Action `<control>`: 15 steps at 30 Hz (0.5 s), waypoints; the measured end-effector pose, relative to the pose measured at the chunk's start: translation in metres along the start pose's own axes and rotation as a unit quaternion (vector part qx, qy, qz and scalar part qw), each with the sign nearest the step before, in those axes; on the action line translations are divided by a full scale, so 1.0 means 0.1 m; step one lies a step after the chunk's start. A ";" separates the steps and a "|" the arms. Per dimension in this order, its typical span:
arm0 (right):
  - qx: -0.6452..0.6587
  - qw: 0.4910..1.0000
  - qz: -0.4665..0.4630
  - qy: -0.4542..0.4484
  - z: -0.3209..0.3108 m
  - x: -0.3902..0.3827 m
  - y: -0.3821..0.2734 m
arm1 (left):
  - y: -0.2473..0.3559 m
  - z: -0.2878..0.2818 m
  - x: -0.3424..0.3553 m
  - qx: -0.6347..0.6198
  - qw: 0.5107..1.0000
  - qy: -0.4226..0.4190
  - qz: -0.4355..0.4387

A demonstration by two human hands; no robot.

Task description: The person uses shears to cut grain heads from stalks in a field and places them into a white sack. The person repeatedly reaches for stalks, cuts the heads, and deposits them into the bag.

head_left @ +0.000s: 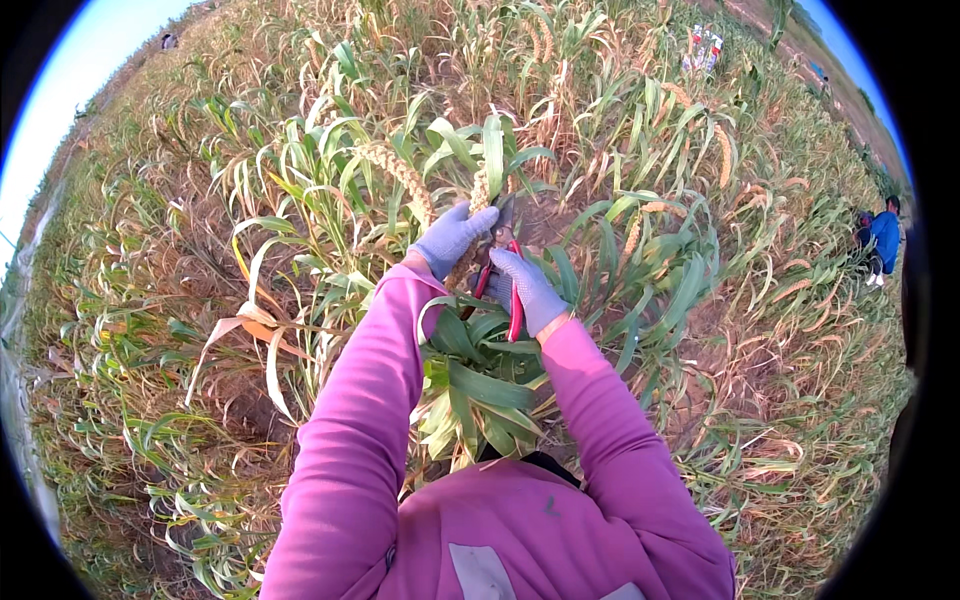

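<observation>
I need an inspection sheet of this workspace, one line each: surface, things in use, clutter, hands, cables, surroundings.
Surface: brown bare soil between dense green and straw-coloured leafy plants.
Things in use: red-handled metal pruning shears; bumpy, yellowish, elongated seed head.
Clutter: white-and-red bag or container among the plants, upper right; exact kind unclear.
Hands: left hand, in a pale violet-grey fabric glove, holds the seed head; right hand, gloved alike, holds the shears.
Cables: nothing seen.
Surroundings: person in blue clothing, far right; pale sky, upper left.
</observation>
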State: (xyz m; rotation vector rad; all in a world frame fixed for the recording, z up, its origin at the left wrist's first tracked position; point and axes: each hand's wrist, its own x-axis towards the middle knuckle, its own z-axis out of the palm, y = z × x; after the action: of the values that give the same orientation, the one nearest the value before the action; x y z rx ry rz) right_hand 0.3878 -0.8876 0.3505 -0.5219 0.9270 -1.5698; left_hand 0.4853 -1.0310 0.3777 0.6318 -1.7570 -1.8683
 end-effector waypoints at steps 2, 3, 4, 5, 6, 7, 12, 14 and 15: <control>-0.049 0.998 0.030 0.022 0.08 -0.06 0.08 | -0.16 0.01 -0.01 0.032 0.996 0.079 0.040; -0.070 0.996 0.041 0.030 0.06 -0.08 0.10 | -0.23 -0.04 -0.06 -0.015 0.994 0.107 0.010; -0.111 0.992 0.049 0.025 0.09 -0.10 0.11 | -0.23 -0.16 -0.20 -0.058 0.988 0.140 -0.023; -0.155 0.986 0.055 0.022 0.11 -0.18 0.05 | -0.30 -0.32 -0.31 -0.035 0.986 0.156 -0.038; -0.198 0.978 0.061 0.018 0.11 -0.22 0.00 | -0.36 -0.49 -0.41 -0.012 0.983 0.174 -0.052; -0.243 0.969 0.033 -0.005 0.00 -0.18 0.04 | -0.41 -0.60 -0.55 -0.018 0.979 0.191 -0.070; -0.384 0.915 0.104 -0.058 -0.12 0.09 -0.18 | -0.67 -0.77 -0.81 0.033 0.974 0.201 -0.101; -0.400 0.905 0.118 -0.085 -0.11 0.28 -0.20 | -0.73 -0.80 -0.83 0.066 0.980 0.162 -0.092; -0.415 0.898 0.108 -0.100 -0.10 0.34 -0.22 | -0.77 -0.78 -0.84 0.058 0.983 0.157 -0.081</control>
State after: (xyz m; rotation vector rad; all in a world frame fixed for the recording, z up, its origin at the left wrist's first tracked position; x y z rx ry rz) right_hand 0.3590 -0.9177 0.3566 -1.1093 1.4270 -0.8394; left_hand 0.5970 -1.0339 0.2960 1.0803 -1.6540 -1.6659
